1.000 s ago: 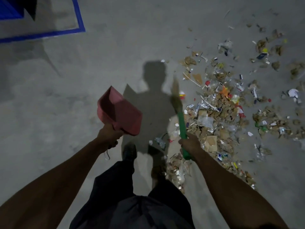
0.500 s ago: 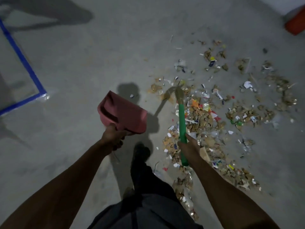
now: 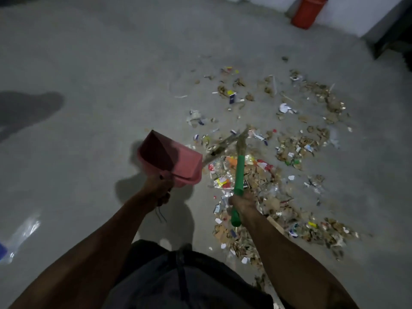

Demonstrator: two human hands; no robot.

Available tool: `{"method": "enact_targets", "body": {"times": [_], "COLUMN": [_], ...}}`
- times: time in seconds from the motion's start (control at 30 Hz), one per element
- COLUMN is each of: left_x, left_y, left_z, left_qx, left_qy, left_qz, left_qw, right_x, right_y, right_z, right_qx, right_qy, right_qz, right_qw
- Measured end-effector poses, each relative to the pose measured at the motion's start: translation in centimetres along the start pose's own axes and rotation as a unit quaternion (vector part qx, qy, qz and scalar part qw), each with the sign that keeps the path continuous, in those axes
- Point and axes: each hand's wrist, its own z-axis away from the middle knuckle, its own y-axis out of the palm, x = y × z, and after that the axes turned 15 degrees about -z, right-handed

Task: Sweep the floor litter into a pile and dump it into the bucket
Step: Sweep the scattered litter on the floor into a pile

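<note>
My left hand (image 3: 158, 186) grips the handle of a pink dustpan (image 3: 171, 160), held above the grey floor with its mouth facing away from me. My right hand (image 3: 239, 202) grips the green handle of a broom (image 3: 238, 179); its straw head (image 3: 242, 141) reaches out over the litter. The litter (image 3: 267, 179), scraps of cardboard, paper and plastic wrappers, is strewn across the floor from beside my right arm out to the far right. A red bucket (image 3: 308, 11) stands by the wall at the top right.
A dark piece of furniture (image 3: 394, 36) stands at the far right by the white wall. A crumpled clear plastic sheet (image 3: 24, 230) lies on the floor at the lower left. A shadow (image 3: 26, 108) falls across the floor at the left.
My view has swung to the right: the blue floor tape has left the frame and the red bucket has come fully into sight. Both hands keep their grips on dustpan and broom.
</note>
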Motion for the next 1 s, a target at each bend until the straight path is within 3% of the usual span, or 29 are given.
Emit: {"method": "enact_targets", "body": {"times": [0.07,0.13,0.43,0.7,1.0], "left_x": [-2.7,-5.5,-16.4,-24.2,-21.0], "left_y": [0.4,1.0,7.3,13.8,22.0], "left_z": [-2.6,-5.1,-14.8,-17.5,-12.3], "left_qx": [0.036,0.093,0.21,0.346,0.449], "left_qy": [0.016,0.006,0.062,0.179,0.225], "left_qz": [0.001,0.008,-0.172,-0.33,-0.464], "left_qw": [0.999,0.996,0.96,0.86,0.729], "right_x": [1.7,2.1,3.0,3.5,-5.6], "right_y": [-0.7,-1.7,-4.1,-2.5,-0.4], "right_z": [0.0,-0.8,-3.8,0.1,6.5], "right_qx": [0.009,0.003,-0.159,-0.274,-0.423], "right_qy": [0.036,0.047,0.048,0.107,0.186], "right_qz": [-0.092,-0.112,-0.247,-0.431,-0.531], "right_qw": [0.995,0.993,0.955,0.853,0.71]}}
